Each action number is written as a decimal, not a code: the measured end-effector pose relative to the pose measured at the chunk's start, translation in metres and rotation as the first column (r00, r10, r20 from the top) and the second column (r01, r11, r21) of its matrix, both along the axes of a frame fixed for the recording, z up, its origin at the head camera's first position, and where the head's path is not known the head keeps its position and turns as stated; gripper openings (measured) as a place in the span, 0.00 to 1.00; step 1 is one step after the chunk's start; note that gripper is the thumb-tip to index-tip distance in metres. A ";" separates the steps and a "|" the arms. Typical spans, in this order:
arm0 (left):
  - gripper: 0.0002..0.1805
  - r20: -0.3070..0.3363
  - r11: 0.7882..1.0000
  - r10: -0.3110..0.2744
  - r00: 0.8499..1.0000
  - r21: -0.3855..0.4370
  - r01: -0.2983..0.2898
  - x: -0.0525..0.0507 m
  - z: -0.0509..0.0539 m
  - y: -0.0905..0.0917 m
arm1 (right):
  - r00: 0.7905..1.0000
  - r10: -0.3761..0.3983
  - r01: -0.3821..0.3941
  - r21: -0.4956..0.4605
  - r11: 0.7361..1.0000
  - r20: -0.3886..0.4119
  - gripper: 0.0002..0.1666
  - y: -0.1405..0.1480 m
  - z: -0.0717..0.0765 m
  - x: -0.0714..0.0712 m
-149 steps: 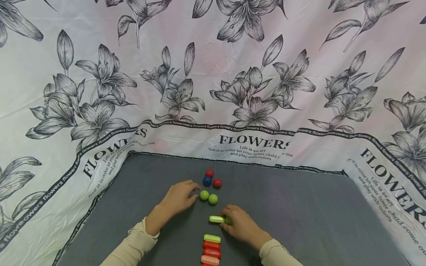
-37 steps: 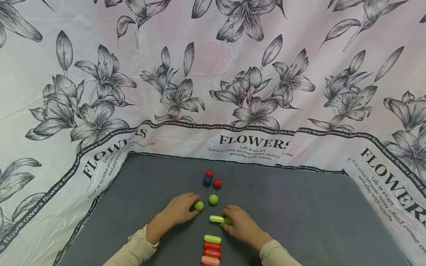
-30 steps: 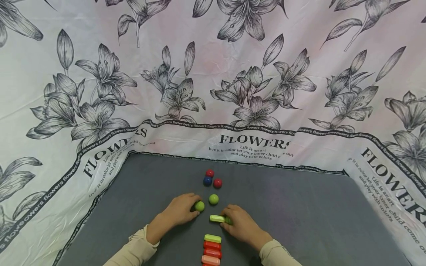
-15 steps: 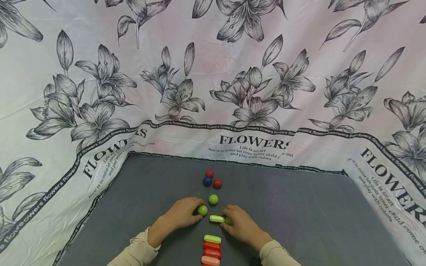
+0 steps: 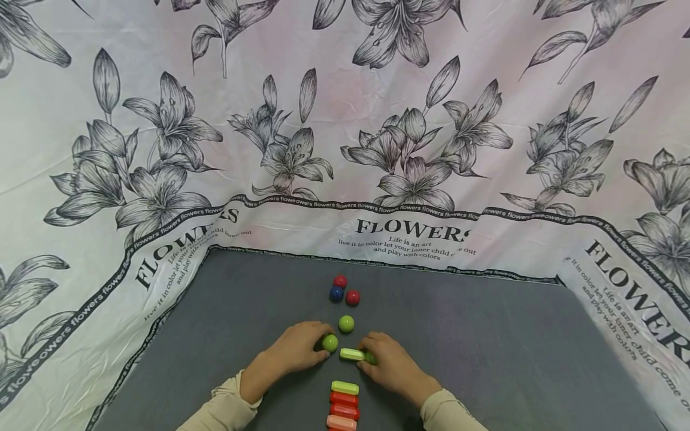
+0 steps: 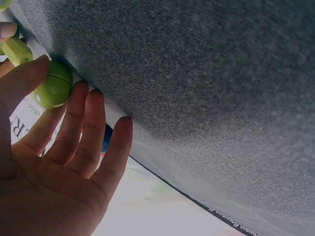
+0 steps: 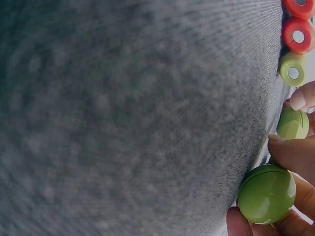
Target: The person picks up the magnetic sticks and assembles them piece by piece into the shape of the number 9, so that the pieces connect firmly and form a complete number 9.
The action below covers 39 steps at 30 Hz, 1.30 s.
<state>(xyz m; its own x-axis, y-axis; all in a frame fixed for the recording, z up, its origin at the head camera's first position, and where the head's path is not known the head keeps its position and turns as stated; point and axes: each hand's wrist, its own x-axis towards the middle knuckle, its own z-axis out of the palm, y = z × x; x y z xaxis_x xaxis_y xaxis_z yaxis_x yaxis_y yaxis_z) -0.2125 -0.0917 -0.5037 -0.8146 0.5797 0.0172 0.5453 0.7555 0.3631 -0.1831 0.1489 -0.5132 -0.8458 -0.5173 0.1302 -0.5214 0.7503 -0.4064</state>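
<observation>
My left hand (image 5: 296,347) pinches a glossy green ball (image 5: 330,343) between thumb and fingers, low over the dark table. In the left wrist view this ball (image 6: 53,86) shows a seam round it. My right hand (image 5: 390,362) holds a light green faceted bar (image 5: 352,355) lying sideways, with a darker green ball (image 5: 370,358) at its right end. That ball (image 7: 268,194) is large in the right wrist view, between thumb and fingers. The bar's free end points at the left hand's ball, with a small gap between them. The joint of bar and ball is partly hidden by fingers.
Behind the hands lie another green ball (image 5: 346,324), a blue ball (image 5: 336,294) and two red balls (image 5: 353,297). Nearer me is a row of bars: yellow-green (image 5: 345,388), red (image 5: 344,410), pink (image 5: 341,422). A flower-printed cloth (image 5: 291,230) borders the grey table (image 5: 485,347).
My left hand has taken one of the two green balls and brought it nearer me, then rightward to the bar's free end. The right hand has stayed in place with the bar.
</observation>
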 end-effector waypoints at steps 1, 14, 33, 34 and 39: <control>0.18 -0.001 1.000 0.001 1.000 0.000 -0.001 0.000 0.000 0.000 | 1.000 0.000 0.000 -0.001 1.000 0.000 0.12 0.000 0.000 0.000; 0.18 0.014 1.000 -0.019 1.000 0.011 0.019 0.002 -0.001 0.003 | 1.000 0.008 -0.008 -0.015 1.000 0.003 0.12 -0.001 0.001 -0.001; 0.19 0.044 1.000 -0.026 0.999 0.018 0.025 0.005 -0.002 0.005 | 1.000 0.006 -0.006 -0.014 1.000 0.001 0.12 0.001 -0.002 -0.002; 0.19 0.045 1.000 -0.026 0.999 0.017 0.025 0.006 -0.002 0.005 | 1.000 0.008 -0.008 -0.013 1.000 0.002 0.12 0.001 -0.002 -0.002; 0.19 0.046 1.000 -0.028 0.999 0.015 0.027 0.006 -0.001 0.006 | 1.000 0.011 -0.010 -0.007 1.000 0.008 0.11 0.002 0.001 -0.003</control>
